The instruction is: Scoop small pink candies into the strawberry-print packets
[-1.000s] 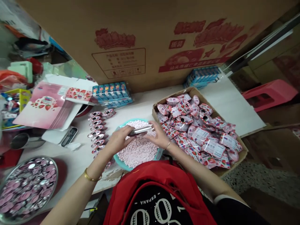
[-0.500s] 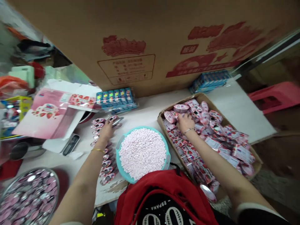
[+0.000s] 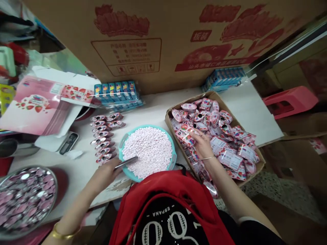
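My left hand (image 3: pixel 110 170) is closed round a slim metal scoop (image 3: pixel 126 162), whose tip reaches over the small white pellets (image 3: pixel 150 146). These fill a turquoise basin (image 3: pixel 174 158) in front of me. My right hand (image 3: pixel 204 145) is over a cardboard box (image 3: pixel 168 119), its fingers closed on the edge of a pink strawberry-print pouch (image 3: pixel 184 133). Many similar pouches (image 3: pixel 231 158) fill that box, some with a dark round opening showing. Beyond my left hand, several pouches (image 3: pixel 102 134) stand in rows on the table.
A large carton (image 3: pixel 168 75) stands along the back, with blue wrapped packs (image 3: pixel 117 93) (image 3: pixel 224 78) before it. At left are flat pink printed sheets (image 3: pixel 33 105), a small scale (image 3: pixel 68 143) and a metal bowl of pink-and-silver pieces (image 3: pixel 28 200). A pink stool (image 3: pixel 291 102) is at right.
My left hand has come from the standing pouches toward me, bringing the metal scoop to the basin. My right hand has shifted nearer in the box and now grips a pouch. The view has shifted.
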`<state>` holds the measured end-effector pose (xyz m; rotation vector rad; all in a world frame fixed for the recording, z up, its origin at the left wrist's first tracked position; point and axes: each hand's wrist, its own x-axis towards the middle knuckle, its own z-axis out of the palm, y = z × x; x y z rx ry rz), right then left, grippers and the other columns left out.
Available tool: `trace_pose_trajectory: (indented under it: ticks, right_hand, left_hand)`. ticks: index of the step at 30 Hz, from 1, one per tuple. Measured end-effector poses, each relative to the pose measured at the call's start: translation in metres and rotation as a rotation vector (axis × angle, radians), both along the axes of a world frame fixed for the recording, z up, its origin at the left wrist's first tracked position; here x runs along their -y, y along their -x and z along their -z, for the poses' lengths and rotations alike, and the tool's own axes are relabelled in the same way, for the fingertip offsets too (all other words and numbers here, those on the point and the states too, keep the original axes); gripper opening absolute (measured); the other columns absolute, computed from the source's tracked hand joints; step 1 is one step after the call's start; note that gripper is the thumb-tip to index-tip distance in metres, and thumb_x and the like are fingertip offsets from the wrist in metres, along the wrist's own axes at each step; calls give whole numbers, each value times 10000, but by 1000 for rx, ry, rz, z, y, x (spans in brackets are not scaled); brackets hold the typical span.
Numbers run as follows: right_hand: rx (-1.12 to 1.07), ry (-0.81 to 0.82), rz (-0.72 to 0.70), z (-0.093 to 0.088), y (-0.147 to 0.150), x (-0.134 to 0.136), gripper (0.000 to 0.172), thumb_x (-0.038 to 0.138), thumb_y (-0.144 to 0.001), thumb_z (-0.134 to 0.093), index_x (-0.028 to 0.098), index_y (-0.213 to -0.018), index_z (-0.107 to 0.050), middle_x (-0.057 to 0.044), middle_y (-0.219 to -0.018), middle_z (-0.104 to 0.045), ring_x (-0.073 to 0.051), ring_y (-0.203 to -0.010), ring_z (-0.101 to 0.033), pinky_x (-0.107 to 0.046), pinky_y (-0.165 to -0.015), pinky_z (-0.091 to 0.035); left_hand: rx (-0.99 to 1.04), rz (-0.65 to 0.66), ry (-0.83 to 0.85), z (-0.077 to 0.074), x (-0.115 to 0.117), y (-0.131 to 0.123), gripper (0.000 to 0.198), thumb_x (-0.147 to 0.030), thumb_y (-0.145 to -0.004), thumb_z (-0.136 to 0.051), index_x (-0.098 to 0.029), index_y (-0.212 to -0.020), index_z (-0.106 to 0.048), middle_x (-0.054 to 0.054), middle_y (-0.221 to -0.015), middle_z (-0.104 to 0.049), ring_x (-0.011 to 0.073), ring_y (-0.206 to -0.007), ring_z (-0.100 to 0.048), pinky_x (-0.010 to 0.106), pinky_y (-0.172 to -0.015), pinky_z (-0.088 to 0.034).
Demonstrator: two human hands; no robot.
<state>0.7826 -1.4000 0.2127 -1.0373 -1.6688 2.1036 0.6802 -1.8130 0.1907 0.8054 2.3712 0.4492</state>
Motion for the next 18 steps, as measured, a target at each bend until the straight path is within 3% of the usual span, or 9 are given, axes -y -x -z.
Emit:
trace_pose_trajectory:
  ticks: [2,4,7,11,15,18]
  right_hand:
    - [9,277,-31,-3,-6,19,372,390,-685,-764,237,-1011,-671,-28,-1009,-716,-242,-967,-669,-404,-836,-577]
    - [-3,420,-140,-5,-13,33,412,371,-697,-757,262,-1078,-645,-16,-1087,-703,-222,-943,-677,-387,-772,-599]
    - [-24,473,-287,-4,-23,49,439,340,-700,-742,278,-1115,-614,-14,-1110,-697,-229,-958,-676,-416,-790,-599]
    - [-34,412,-281,2,-35,60,482,273,-646,-781,274,-1092,-600,1,-1032,-707,-220,-937,-672,-395,-847,-572]
    - [20,324,-254,9,-44,59,593,217,-588,-844,278,-1108,-566,39,-942,-702,-171,-835,-668,-335,-817,-557]
    - [11,255,-314,19,-48,57,572,264,-614,-842,255,-1123,-580,9,-1004,-707,-182,-873,-662,-346,-857,-536]
  left_hand:
    - [-44,-12,62,7,-6,-26,242,-334,-915,-455,-238,-1060,-623,91,-1057,-664,261,-989,-627,371,-863,-491]
    - [-110,-44,107,23,-24,-44,201,-248,-914,-453,-208,-1034,-609,108,-1044,-646,261,-998,-616,376,-866,-487]
    - [-161,-113,73,53,-65,-55,156,-202,-916,-454,-169,-1004,-580,130,-1024,-622,266,-1002,-598,384,-879,-481]
    - [-156,-200,-95,81,-111,-54,200,-140,-888,-450,-148,-1051,-566,146,-1066,-602,267,-1046,-577,391,-918,-469]
    - [-137,-213,-168,83,-108,-53,238,-145,-869,-479,-158,-1096,-551,110,-1075,-613,227,-1024,-586,354,-912,-474]
    - [-112,-208,-237,70,-87,-51,192,-246,-895,-509,-170,-1067,-550,76,-1002,-620,200,-914,-594,330,-833,-487]
